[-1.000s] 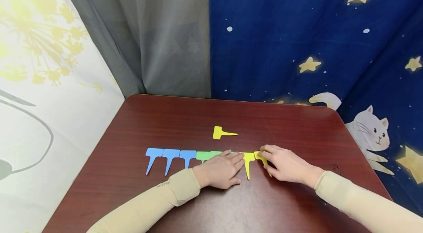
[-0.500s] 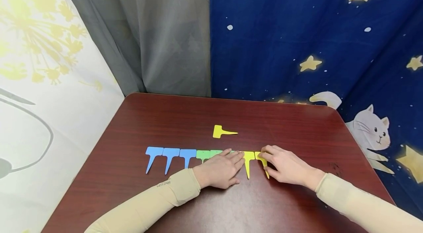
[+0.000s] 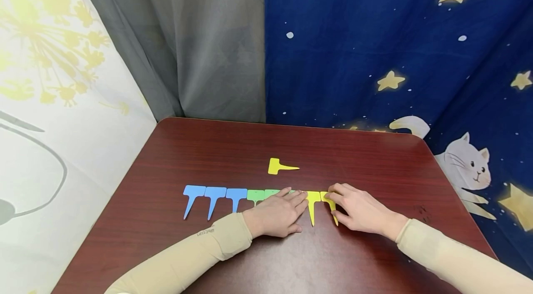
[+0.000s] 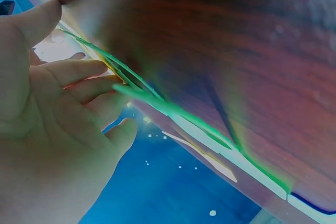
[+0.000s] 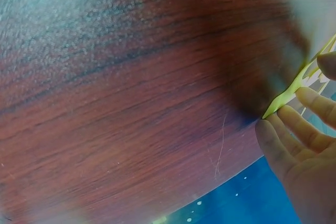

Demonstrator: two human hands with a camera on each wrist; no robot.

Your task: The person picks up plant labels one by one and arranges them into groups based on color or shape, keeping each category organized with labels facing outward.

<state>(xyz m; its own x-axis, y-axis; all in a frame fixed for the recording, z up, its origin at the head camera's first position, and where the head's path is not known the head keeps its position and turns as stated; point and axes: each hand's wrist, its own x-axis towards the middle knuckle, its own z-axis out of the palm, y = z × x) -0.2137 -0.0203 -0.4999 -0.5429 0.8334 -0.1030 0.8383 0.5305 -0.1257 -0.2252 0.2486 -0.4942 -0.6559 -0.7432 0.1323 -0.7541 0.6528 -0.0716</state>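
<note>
T-shaped plastic plant labels lie in a row, heads side by side, stems toward me. Blue labels [image 3: 194, 190] form the left end, then green labels [image 3: 255, 195], partly covered by my left hand [image 3: 276, 214]. That hand rests flat across the green ones, its fingertips at the head of a yellow label [image 3: 313, 198]. At the row's right end my right hand [image 3: 360, 208] holds the last yellow label [image 3: 326, 196], fingers at its head and thumb by its stem. In the right wrist view, fingertips meet the edge of this yellow label [image 5: 283, 99].
Another yellow label [image 3: 274, 166] lies sideways behind the row, stem pointing right. The dark red wooden table [image 3: 208, 146] has rounded back corners. Behind it hang a grey curtain [image 3: 220, 53] and a blue star-patterned curtain [image 3: 333, 53]; a white patterned cloth [image 3: 75, 146] is at left.
The rightmost yellow label's stem has swung a little to the left under my right hand, standing closer to its neighbour's line. My left hand has stayed on the green labels.
</note>
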